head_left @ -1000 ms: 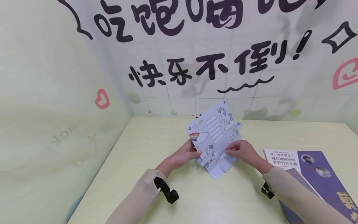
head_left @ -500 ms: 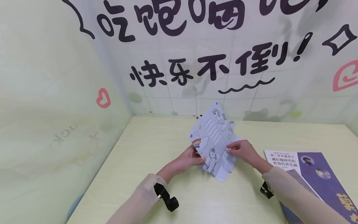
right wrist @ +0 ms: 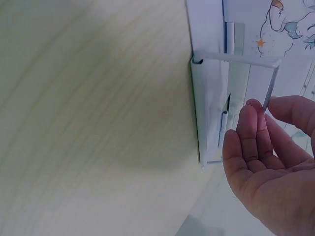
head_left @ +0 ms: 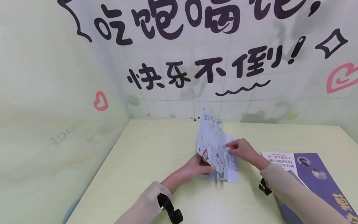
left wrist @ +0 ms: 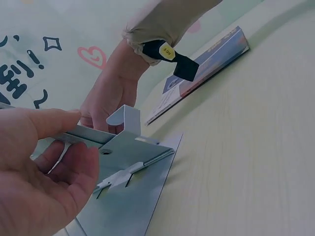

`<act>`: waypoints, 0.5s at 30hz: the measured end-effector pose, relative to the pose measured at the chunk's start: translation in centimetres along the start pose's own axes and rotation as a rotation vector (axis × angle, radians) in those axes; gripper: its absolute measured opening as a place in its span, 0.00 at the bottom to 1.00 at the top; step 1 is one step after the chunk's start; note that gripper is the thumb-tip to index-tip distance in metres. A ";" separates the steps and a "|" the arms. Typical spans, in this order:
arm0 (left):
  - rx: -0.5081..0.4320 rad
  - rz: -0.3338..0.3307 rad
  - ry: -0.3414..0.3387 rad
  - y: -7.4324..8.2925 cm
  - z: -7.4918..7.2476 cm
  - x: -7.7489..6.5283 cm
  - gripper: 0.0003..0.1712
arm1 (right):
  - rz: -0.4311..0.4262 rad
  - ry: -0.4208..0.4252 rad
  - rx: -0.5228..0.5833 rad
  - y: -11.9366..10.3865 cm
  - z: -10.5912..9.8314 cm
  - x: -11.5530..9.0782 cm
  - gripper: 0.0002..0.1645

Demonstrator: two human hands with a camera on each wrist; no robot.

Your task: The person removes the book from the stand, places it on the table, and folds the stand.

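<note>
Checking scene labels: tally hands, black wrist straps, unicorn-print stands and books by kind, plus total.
Hands: 2 (left hand, right hand)
Black wrist straps: 2 (left strap, right strap)
Unicorn-print stand: 1
Book: 1
Total: 6

- The head camera looks forward and down from up high. It sits farthest back and sees the flat, pale yellow wood-grain table (head_left: 145, 155) and the pale wall with black writing (head_left: 195, 88).
- The left wrist camera is very near the bare left hand (left wrist: 29, 182). Its tipped view looks across the table to the bare right hand (left wrist: 106, 93).
- The right wrist camera is close to the right hand, facing the table and the thin white unicorn-print metal stand (head_left: 209, 137).
- Head and left wrist views share the wall and the flat blue-and-white paper book (head_left: 313, 174).
- All three share the right hand, stand and table.
</note>
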State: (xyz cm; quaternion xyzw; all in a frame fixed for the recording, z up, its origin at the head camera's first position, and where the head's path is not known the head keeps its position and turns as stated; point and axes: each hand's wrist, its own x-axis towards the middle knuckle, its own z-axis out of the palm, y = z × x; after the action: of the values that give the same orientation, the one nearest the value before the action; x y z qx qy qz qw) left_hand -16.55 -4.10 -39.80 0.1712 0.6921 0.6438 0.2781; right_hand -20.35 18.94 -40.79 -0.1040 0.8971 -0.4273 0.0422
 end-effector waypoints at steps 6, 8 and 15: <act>-0.031 -0.025 -0.028 0.4 1.3 -0.3 0.30 | 0.022 -0.028 0.002 0.2 -0.1 -0.2 0.15; -0.032 -0.035 -0.038 0.5 1.4 -0.4 0.31 | 0.019 -0.040 0.006 0.3 -0.2 -0.3 0.15; 0.032 -0.027 -0.131 1.2 -0.2 -0.1 0.30 | -0.029 -0.108 0.012 -0.3 -1.8 -1.1 0.16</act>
State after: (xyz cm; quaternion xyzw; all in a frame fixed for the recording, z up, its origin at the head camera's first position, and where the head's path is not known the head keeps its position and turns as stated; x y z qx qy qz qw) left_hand -16.72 -4.23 -38.59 0.2081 0.6849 0.6161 0.3288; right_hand -19.49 20.37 -39.46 -0.1398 0.8893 -0.4271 0.0848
